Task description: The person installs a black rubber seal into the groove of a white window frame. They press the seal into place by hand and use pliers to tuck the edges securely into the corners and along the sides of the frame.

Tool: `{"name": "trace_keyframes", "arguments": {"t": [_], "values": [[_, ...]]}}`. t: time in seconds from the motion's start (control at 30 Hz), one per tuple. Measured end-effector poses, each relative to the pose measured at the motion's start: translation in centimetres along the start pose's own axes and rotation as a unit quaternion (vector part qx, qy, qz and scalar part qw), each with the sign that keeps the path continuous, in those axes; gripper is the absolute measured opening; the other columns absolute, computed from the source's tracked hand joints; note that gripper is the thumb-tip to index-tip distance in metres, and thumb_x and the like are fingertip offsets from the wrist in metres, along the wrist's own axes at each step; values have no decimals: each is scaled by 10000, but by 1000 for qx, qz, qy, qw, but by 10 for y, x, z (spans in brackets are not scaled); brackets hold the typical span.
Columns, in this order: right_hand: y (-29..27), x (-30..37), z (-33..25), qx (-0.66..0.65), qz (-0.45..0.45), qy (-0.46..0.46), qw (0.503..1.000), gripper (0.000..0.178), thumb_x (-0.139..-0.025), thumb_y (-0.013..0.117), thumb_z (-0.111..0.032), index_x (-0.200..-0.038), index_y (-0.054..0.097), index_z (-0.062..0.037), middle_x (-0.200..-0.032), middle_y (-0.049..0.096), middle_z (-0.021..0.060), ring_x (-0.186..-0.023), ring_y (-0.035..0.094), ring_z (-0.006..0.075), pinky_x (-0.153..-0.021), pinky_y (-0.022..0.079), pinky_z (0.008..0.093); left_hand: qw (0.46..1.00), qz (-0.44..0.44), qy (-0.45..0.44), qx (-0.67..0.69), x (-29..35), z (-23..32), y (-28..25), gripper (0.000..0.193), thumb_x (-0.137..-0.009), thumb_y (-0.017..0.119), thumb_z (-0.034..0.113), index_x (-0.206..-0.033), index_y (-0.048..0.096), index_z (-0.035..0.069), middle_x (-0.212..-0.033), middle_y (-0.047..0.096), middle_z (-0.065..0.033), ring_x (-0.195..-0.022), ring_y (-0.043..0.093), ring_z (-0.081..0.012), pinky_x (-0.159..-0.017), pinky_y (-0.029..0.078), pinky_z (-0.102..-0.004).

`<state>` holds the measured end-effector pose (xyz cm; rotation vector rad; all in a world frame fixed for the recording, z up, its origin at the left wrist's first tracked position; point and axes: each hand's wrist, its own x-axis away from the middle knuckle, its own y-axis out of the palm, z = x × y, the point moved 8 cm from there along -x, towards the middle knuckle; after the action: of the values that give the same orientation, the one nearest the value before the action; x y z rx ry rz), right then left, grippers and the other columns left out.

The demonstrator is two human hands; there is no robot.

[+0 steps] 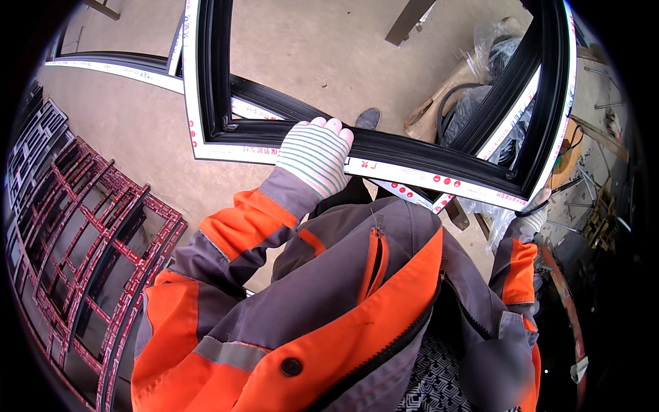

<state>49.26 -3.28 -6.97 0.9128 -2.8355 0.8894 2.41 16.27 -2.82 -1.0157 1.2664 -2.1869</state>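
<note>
A black window frame with white printed film along its outer side is held up in front of me. My left hand, in a white glove with green stripes, is closed over its near bar, left of the middle. My right hand is beside the frame's near right corner, its fingers closed around a thin black strip that looks like rubber seal. Part of that hand is hidden by the frame corner and strip. Another black frame with white film lies beyond and beneath the held one.
To the left stand stacked frames in red-patterned film. Clear plastic wrapping and a coiled black strip lie at the far right, by a wooden board. A shoe shows on the floor through the frame opening.
</note>
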Motion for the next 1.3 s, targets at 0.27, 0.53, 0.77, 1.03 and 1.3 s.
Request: {"name": "trace_keyframes", "arguments": {"t": [0.27,0.53,0.77,1.03,1.3], "values": [[0,-1,2,-5,1,-1,1000,510,-1037,541,-447,-1249,646,4,-1057,700,52,-876,632,136,-784,530,293,1000,5,-6,8,4,-4,0,412,-682,800,336,-969,662,74,-903,612,-97,-891,625,-282,-777,503,-404],[-3,1,4,-17,5,-6,1000,517,-1043,526,-451,-1273,638,-1,-1070,700,54,-886,636,140,-798,530,296,999,34,-30,-20,32,-59,-14,473,-638,844,370,-983,686,89,-914,632,-107,-902,640,-304,-807,521,-409],[-14,-8,19,63,44,-52,996,582,-1035,510,-500,-1254,643,23,-1037,709,64,-837,630,174,-767,528,347,999,22,-14,-35,29,-62,-10,397,-636,829,301,-928,657,94,-862,615,-105,-858,634,-320,-761,517,-425],[-16,-13,52,-74,126,60,988,321,-972,689,-314,-1015,696,5,-865,673,14,-776,581,83,-678,492,238,996,87,25,-9,29,-44,-19,519,-583,873,253,-1002,639,54,-883,609,-119,-825,612,-346,-740,496,-446],[-10,-3,28,-46,124,-2,991,389,-943,722,-373,-1001,686,10,-842,674,20,-752,574,87,-660,496,260,998,61,21,-27,28,-40,-13,601,-550,891,199,-1069,619,63,-951,616,-124,-877,619,-348,-773,499,-442]]}}
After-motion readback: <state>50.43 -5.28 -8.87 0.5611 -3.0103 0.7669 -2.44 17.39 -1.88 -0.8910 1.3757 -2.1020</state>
